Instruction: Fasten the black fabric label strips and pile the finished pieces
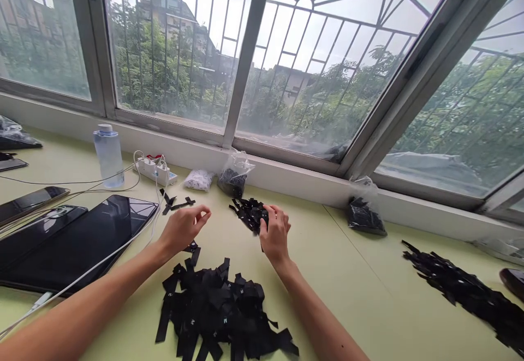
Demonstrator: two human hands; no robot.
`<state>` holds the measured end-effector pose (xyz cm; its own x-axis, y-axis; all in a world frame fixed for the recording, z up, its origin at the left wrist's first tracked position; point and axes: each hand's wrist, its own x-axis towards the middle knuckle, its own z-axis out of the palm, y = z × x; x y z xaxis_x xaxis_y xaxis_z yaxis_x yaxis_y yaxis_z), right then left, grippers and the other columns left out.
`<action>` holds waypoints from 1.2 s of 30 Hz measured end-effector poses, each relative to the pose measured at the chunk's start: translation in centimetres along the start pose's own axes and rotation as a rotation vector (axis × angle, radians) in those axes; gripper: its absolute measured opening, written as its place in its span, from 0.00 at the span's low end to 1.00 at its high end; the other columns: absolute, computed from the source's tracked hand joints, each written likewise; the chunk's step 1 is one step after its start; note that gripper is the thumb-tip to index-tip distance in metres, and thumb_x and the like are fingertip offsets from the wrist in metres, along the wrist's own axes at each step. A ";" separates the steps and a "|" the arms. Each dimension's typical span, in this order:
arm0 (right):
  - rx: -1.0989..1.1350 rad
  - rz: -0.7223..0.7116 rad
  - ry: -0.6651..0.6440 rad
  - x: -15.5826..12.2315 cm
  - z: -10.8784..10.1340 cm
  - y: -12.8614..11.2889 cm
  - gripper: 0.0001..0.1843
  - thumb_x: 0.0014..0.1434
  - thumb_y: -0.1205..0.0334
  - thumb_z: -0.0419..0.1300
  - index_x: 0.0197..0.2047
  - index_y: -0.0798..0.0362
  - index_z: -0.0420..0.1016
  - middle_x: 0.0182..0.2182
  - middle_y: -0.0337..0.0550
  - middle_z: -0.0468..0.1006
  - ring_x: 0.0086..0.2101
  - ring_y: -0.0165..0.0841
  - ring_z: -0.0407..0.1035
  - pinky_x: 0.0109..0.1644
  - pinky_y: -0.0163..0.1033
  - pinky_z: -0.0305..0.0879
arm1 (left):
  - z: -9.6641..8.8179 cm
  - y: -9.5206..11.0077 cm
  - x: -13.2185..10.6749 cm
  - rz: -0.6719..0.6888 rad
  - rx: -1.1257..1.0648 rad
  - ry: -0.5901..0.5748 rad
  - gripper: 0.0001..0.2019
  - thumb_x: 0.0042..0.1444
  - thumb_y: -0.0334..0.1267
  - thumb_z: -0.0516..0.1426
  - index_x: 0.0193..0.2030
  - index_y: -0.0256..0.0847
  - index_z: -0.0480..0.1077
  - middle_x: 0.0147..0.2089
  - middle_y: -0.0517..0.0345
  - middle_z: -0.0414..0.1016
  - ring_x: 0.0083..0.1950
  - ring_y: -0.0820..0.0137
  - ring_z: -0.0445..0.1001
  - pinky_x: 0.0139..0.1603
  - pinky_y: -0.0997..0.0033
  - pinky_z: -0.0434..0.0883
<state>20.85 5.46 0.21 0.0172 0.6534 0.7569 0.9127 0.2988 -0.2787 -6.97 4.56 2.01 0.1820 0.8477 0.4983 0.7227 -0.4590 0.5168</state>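
Closest to us is a big messy heap of black strips [221,312], some printed with a white M, lying on the desk [327,257]. Just past it our right hand [276,233] has its fingers curved over the right end of a smaller pile [248,214], grip hard to tell, while our left hand [186,226] hovers with fingers curled in, maybe pinching something, can't tell. Looks like a gathering step, so we'd guess the next move calls for light fingertip control.

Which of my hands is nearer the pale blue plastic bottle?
Left. Your left hand is right of the bottle and closer to you; your right hand is farther right, at a small heap of black strips.
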 end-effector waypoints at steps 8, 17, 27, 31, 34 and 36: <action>0.047 -0.352 -0.248 -2.1 -0.4 -5.0 0.10 0.68 0.66 0.55 0.48 0.47 0.75 0.54 0.50 0.69 0.58 0.46 0.58 0.59 0.52 0.57 | -2.3 -2.5 0.8 -0.049 0.260 -0.161 0.11 0.62 0.42 0.55 0.37 0.47 0.79 0.34 0.51 0.81 0.35 0.59 0.77 0.32 0.70 0.59; 0.090 -0.392 -0.348 -3.0 0.1 -4.7 0.09 0.67 0.67 0.57 0.48 0.47 0.75 0.52 0.48 0.72 0.57 0.46 0.60 0.59 0.52 0.58 | -3.8 -3.6 0.7 0.040 -0.092 -0.458 0.02 0.47 0.41 0.67 0.27 0.49 0.81 0.29 0.57 0.79 0.32 0.62 0.76 0.30 0.71 0.63; 0.189 -0.408 -0.398 -3.2 0.6 -5.1 0.08 0.67 0.69 0.58 0.46 0.48 0.74 0.47 0.45 0.76 0.52 0.43 0.63 0.56 0.49 0.58 | -2.2 -3.2 0.3 0.159 -0.001 -0.536 0.05 0.55 0.33 0.59 0.30 0.43 0.76 0.31 0.56 0.78 0.34 0.65 0.75 0.34 0.70 0.64; 0.318 -0.384 -0.432 -3.0 0.5 -5.0 0.06 0.68 0.67 0.58 0.46 0.48 0.74 0.44 0.43 0.77 0.48 0.40 0.66 0.53 0.47 0.60 | -0.7 -1.4 -0.4 0.262 0.044 -0.414 0.05 0.61 0.31 0.56 0.35 0.41 0.71 0.38 0.56 0.77 0.39 0.66 0.74 0.39 0.70 0.66; 0.354 -0.389 -0.444 -3.2 0.5 -5.2 0.04 0.67 0.63 0.61 0.46 0.48 0.73 0.42 0.43 0.78 0.46 0.40 0.67 0.52 0.47 0.60 | 0.1 0.3 -1.0 0.306 -0.021 -0.355 0.06 0.64 0.31 0.54 0.37 0.41 0.70 0.39 0.56 0.76 0.41 0.66 0.73 0.42 0.70 0.67; 0.335 -0.433 -0.453 -3.3 0.5 -5.2 0.03 0.67 0.63 0.61 0.45 0.49 0.73 0.40 0.43 0.79 0.45 0.40 0.67 0.52 0.47 0.60 | 0.4 1.3 -1.4 0.327 -0.067 -0.343 0.06 0.66 0.32 0.53 0.37 0.41 0.69 0.38 0.56 0.75 0.41 0.67 0.73 0.42 0.70 0.67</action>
<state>15.80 2.09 -1.18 -0.5564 0.6310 0.5406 0.6233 0.7472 -0.2306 -6.00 2.88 1.68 0.6104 0.6897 0.3896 0.5481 -0.7228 0.4209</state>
